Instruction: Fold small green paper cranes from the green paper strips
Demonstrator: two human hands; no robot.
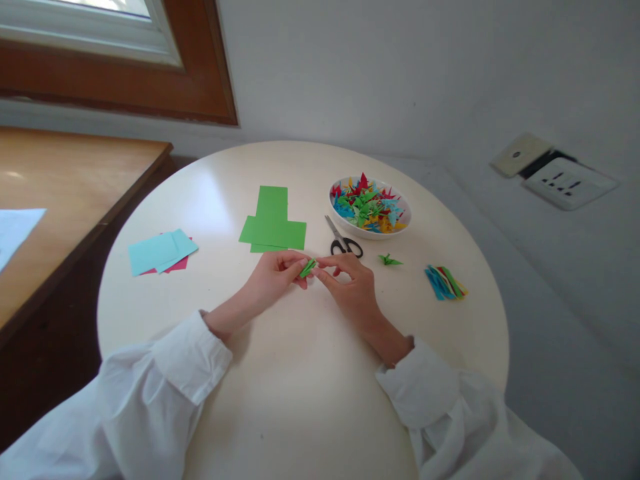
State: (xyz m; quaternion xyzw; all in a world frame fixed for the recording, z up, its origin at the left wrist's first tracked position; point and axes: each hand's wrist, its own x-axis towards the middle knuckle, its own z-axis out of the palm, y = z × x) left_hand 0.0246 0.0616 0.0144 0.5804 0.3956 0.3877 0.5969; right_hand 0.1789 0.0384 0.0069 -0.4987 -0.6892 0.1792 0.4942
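Between my hands is a small folded piece of green paper [308, 268], held just above the table. My left hand [280, 272] pinches it between thumb and fingers. From the other side, my right hand [353, 280] closes its thumb and index finger on the paper's right end. Just beyond the fingers lie scissors [345, 244] with black handles. Flat sheets of green paper [273, 223] overlap behind my left hand. A folded green paper crane [390, 260] rests to the right of my right hand.
A white bowl [370, 233] full of colourful paper cranes stands at the back right. Coloured paper strips [445, 283] lie near the right edge of the round table [300, 413]. Light blue and red sheets [155, 252] are on the left. A wooden desk [75, 167] adjoins.
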